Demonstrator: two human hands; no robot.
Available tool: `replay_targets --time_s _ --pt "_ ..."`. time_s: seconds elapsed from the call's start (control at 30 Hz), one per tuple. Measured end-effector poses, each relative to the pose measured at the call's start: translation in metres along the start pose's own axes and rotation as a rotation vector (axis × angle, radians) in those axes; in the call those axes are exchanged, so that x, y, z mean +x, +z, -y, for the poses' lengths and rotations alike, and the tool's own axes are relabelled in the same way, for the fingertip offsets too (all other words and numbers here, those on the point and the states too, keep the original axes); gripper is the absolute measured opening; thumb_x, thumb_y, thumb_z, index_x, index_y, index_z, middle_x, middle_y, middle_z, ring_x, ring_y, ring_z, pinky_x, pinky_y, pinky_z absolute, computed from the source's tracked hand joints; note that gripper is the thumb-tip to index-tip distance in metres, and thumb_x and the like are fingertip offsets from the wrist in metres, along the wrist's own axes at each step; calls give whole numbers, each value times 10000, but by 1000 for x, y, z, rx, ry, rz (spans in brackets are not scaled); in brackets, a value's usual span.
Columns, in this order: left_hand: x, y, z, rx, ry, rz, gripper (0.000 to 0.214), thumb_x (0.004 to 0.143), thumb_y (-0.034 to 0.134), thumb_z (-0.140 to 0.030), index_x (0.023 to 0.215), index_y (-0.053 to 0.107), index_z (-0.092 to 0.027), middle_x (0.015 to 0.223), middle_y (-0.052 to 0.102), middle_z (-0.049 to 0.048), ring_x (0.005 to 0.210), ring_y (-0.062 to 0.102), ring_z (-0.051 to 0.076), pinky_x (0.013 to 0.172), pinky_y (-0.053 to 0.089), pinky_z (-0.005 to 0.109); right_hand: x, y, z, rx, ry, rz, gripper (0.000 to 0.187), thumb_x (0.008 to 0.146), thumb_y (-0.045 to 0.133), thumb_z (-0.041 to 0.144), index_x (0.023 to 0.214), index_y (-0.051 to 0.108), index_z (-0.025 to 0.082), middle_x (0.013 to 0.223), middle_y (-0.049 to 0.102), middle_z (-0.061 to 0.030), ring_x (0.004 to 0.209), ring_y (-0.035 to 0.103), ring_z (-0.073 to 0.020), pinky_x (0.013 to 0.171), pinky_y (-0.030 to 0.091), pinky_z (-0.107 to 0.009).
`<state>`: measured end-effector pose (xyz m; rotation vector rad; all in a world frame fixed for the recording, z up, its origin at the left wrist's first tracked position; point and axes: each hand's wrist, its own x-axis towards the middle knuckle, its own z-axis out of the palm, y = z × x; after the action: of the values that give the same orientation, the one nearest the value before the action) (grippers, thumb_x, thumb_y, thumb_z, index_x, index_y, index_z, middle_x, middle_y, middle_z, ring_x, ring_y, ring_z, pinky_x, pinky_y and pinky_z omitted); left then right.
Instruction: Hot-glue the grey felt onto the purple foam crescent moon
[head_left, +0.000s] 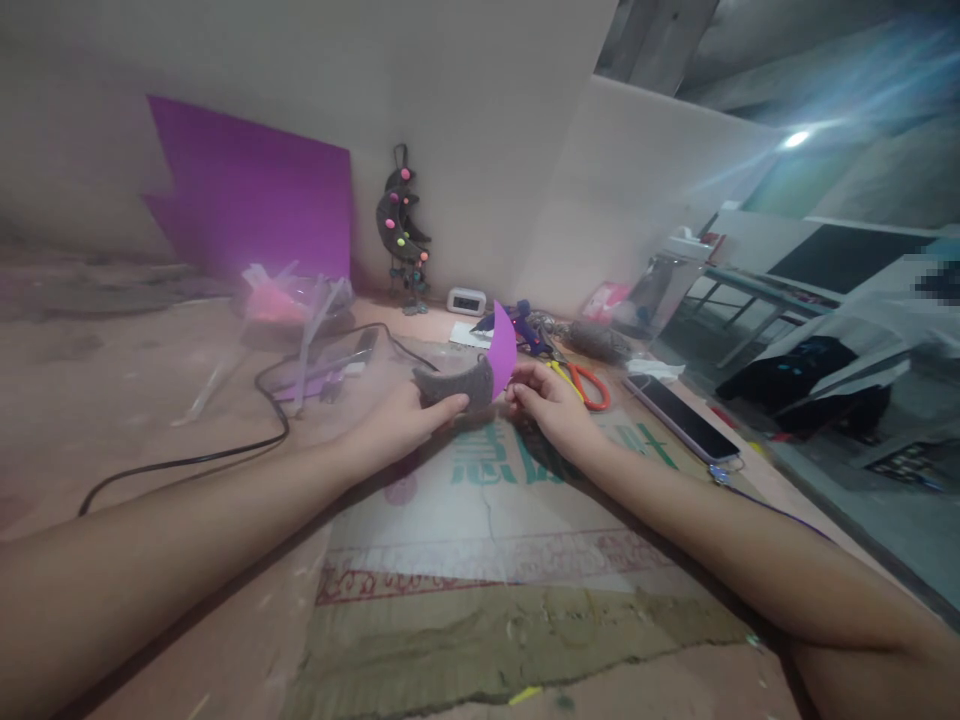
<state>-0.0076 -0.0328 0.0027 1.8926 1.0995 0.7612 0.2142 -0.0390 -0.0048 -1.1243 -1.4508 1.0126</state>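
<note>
Grey crescent (454, 388) lies between the two hands above the middle of the work surface, its long axis running roughly left to right with the hollow of the curve facing far. At its right end a purple piece (504, 350) stands up and curves far to a point, so the two together make a hooked outline. The left hand (401, 422) is the one on the crescent, pinching it with the thumb along the near face and the other fingers mostly hidden; the right hand (553, 400) is nearer the purple piece, its fingertips drawn together just right of that piece's near end, though I cannot tell whether they grip its edge or something small. The crescent looks soft and fuzzy, like felt, while the purple piece is smooth, flat and evenly coloured. Underneath spreads worn cardboard (480, 530) with green characters, a red patterned border and a ragged near edge. Beyond the right hand lie orange-handled cutters (594, 390), and farther off a dark blue glue gun (531, 335). A slim phone (686, 420) lies to the right. On the far side, a beaded moon ornament (391, 222) is set against the pale wall, right of a stiff purple sheet (277, 200).
</note>
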Motion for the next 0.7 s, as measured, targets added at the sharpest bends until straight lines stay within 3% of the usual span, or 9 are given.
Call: replay_targets --time_s 0.17,0.37,0.53,0.7 --pt "1 1 3 -9 -4 -11 425 826 521 -531 610 536 -166 529 498 -24 469 417 112 486 299 247 1 0 0 -116 -48 -2 208 739 623 242 934 563 202 786 581 10 706 550 -132 654 464 -282" --pt "0 1 2 -20 -1 -12 401 826 525 -520 633 550 -169 521 487 -34 466 411 114 494 305 252 3 -2 -4 -133 -52 -3 191 684 599 204 861 527 206 762 502 30 665 497 -114 591 423 -255" --pt "1 1 3 -19 21 -1 409 833 514 -515 612 535 -171 522 491 -27 482 423 118 496 306 251 4 -3 -6 -203 -93 16 167 687 546 183 851 527 206 788 519 20 708 522 -126 662 433 -278" --pt "1 1 4 2 20 -5 401 831 524 -511 622 549 -169 518 501 -22 472 422 119 483 297 249 3 -1 -2 -217 -81 35 165 713 560 219 875 533 206 737 519 24 646 490 -131 615 413 -283"
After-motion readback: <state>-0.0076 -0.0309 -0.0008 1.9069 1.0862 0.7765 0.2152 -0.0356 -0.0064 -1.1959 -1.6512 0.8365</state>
